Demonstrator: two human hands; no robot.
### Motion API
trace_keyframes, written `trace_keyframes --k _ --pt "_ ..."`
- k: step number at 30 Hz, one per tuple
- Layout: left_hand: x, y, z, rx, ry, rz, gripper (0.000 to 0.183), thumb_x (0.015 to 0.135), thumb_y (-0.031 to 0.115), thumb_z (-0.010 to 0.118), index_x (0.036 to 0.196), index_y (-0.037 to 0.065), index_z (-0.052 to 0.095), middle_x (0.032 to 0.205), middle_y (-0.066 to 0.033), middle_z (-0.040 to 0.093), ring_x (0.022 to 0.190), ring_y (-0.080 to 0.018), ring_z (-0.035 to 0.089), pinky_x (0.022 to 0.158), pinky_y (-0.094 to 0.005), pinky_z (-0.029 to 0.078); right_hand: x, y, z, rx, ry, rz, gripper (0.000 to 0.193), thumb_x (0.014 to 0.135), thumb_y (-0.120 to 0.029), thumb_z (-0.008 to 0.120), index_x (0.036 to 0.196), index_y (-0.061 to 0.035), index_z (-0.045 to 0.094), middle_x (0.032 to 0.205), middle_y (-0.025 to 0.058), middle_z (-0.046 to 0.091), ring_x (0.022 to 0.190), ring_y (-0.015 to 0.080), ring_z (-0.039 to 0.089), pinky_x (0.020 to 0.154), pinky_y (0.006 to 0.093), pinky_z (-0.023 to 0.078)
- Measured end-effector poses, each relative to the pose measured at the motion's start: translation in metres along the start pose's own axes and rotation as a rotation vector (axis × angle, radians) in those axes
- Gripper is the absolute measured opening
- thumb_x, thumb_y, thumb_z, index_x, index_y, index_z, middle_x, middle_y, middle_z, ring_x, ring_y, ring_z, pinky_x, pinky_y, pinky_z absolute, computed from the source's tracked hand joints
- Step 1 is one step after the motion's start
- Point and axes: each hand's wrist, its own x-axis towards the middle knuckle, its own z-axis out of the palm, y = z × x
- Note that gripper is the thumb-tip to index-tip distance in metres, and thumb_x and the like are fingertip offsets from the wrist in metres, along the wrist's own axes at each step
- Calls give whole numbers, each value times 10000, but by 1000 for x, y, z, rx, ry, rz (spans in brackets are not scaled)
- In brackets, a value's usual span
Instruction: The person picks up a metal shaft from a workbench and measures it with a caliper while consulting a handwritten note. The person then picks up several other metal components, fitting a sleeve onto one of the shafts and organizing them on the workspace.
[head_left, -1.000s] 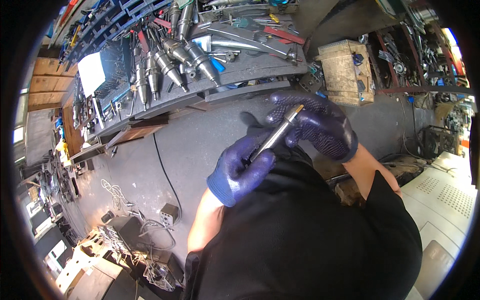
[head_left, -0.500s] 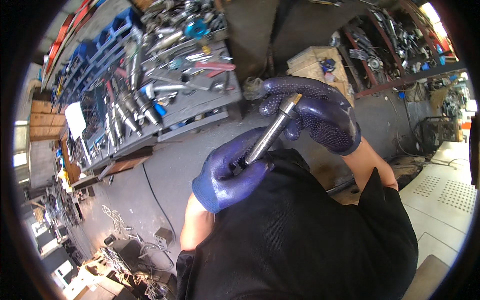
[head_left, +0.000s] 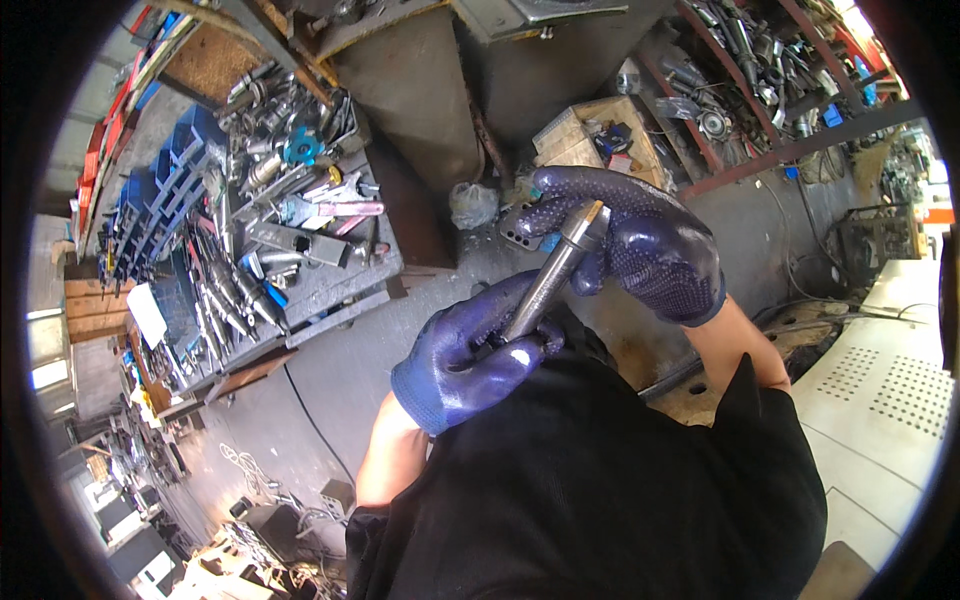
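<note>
Here, the left hand (head_left: 468, 352) grips a metal rod (head_left: 556, 274).

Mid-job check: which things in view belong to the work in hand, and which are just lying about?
In hand:
- gold-tipped steel rod tool, gripped near its lower end
- gloved left hand, gripping it
- gloved right hand, at the tip end; contact unclear

Lying about, untouched:
- tapered toolholders
- teal round part
- blue bins
- clear plastic bag
- open box
</note>
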Motion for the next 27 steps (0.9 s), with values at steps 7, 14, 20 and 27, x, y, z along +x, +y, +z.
trace_keyframes --k 7,14,20,27 --pt "34 6 -38 -260 -233 24 617 1009 291 598 1459 -90 415 867 -64 609 689 -116 548 626 -272 459 6 -1 -4 73 105 -74 730 924 -336 684 1480 59 424 1316 196 634 910 194 662 776 297 530" --pt "54 -8 -62 -789 -234 -220 544 1037 454 517 1307 -18 507 630 39 420 458 -82 389 441 -256 347 22 -19 14 -54 251 -178 532 967 -74 608 1469 30 465 1327 178 640 1074 217 667 923 343 547" --pt "79 -23 -71 -960 -253 -385 462 1065 455 445 1167 15 545 574 52 413 407 -77 371 418 -260 338 37 -33 5 -226 187 -209 525 985 -73 614 1483 0 464 1335 138 642 1141 180 638 982 352 530" --pt "115 -15 -47 -482 -119 5 511 1082 409 442 1350 -23 503 798 -47 550 639 -124 509 611 -312 456 45 -49 -16 -253 229 -245 565 971 -32 628 1497 -3 425 1273 142 657 1149 178 631 1006 343 511"
